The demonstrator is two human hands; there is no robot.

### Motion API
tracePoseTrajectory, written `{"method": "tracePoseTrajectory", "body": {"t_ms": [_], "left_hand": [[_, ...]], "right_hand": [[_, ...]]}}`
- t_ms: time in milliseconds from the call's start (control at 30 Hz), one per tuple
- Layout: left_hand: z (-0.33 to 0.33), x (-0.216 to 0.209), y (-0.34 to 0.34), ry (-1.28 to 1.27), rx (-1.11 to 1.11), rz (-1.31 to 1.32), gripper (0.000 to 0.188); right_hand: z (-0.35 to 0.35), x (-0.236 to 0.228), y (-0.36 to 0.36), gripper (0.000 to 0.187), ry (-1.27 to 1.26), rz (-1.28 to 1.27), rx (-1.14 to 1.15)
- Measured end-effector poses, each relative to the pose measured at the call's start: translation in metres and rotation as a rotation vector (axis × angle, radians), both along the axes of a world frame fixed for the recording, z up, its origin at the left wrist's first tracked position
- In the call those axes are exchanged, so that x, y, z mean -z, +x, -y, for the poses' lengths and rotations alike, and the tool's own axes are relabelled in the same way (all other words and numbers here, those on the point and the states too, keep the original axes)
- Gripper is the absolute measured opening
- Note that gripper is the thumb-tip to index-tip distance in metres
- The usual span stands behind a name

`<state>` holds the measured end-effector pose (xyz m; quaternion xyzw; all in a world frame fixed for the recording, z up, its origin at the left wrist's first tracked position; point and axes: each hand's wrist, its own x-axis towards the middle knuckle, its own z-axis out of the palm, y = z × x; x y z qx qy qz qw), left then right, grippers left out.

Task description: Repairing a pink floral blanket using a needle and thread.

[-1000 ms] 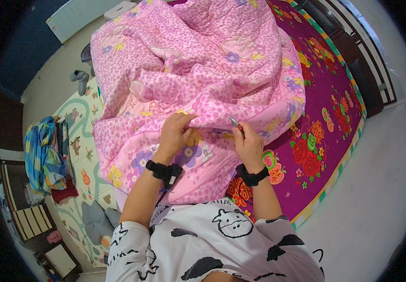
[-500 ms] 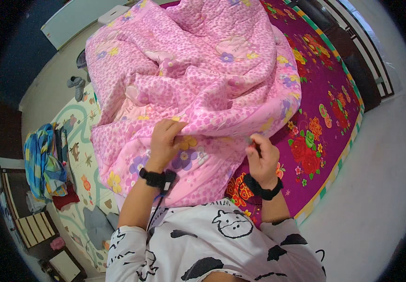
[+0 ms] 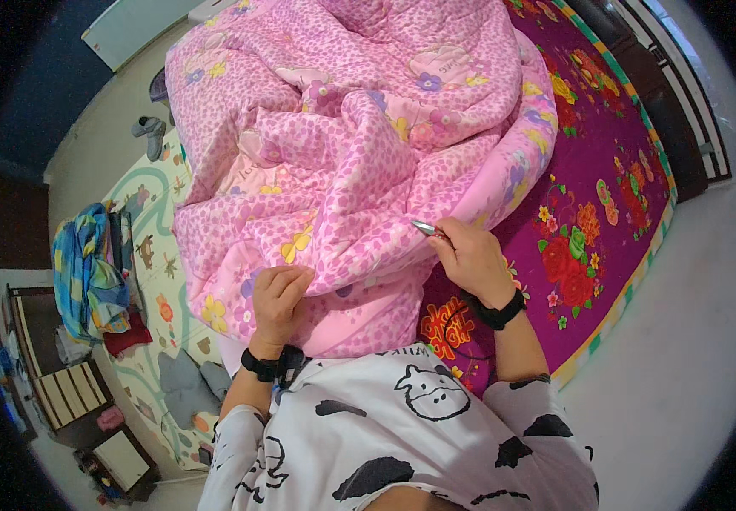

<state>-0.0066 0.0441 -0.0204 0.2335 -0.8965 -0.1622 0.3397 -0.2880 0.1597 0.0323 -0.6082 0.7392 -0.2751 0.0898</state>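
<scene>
A pink floral quilt [image 3: 342,153] lies in a rumpled heap in front of me, its near folds reaching my lap. My left hand [image 3: 281,298] pinches a fold of the quilt close to my body, fingers closed on the cloth. Over the quilt's right part, my right hand [image 3: 472,260] is closed around a small tool with a pointed silver tip [image 3: 423,227]. The tip points left, just above or against the pink fabric; I cannot tell which. The tool's handle is hidden in my fingers, so its exact kind does not show. Both wrists wear black bands.
Beneath the quilt, a purple flowered bed cover [image 3: 589,230] shows on the right. At left lies a pale patterned mat [image 3: 159,255] with a blue checked cloth [image 3: 87,264] and grey cloth [image 3: 187,383]. Grey slippers [image 3: 151,136] are on the floor beyond.
My left hand has moved nearer to me, pulling the quilt fold along. My right hand has shifted slightly, and its tool's silver tip now shows clearly, pointing left over the fabric.
</scene>
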Motion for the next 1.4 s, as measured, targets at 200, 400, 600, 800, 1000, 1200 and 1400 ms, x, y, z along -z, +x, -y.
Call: {"method": "tracePoseTrajectory", "body": {"t_ms": [200,400,600,800,1000,1200,1400], "left_hand": [[-0.002,0.003,-0.001,0.026,-0.015,0.008,0.039],[-0.002,0.003,-0.002,0.018,-0.017,0.003,0.039],[-0.003,0.004,-0.004,0.034,-0.02,-0.017,0.04],[-0.004,0.004,-0.003,0.038,-0.02,-0.024,0.041],[-0.004,0.003,-0.004,0.042,-0.018,-0.026,0.04],[-0.004,0.006,-0.002,0.048,-0.02,0.0,0.039],[-0.004,0.01,-0.006,0.042,0.001,-0.015,0.039]], "right_hand": [[-0.007,0.002,-0.001,0.021,0.042,-0.009,0.042],[-0.011,0.0,0.0,0.02,0.068,0.005,0.059],[-0.009,0.002,0.002,0.019,0.052,0.025,0.061],[-0.004,0.001,0.01,0.018,-0.026,0.086,0.049],[-0.005,-0.004,0.018,0.018,-0.019,0.311,0.1],[-0.024,-0.013,-0.021,0.021,-0.525,0.997,0.223],[-0.051,0.007,-0.088,0.024,-0.657,1.211,0.429]]}}
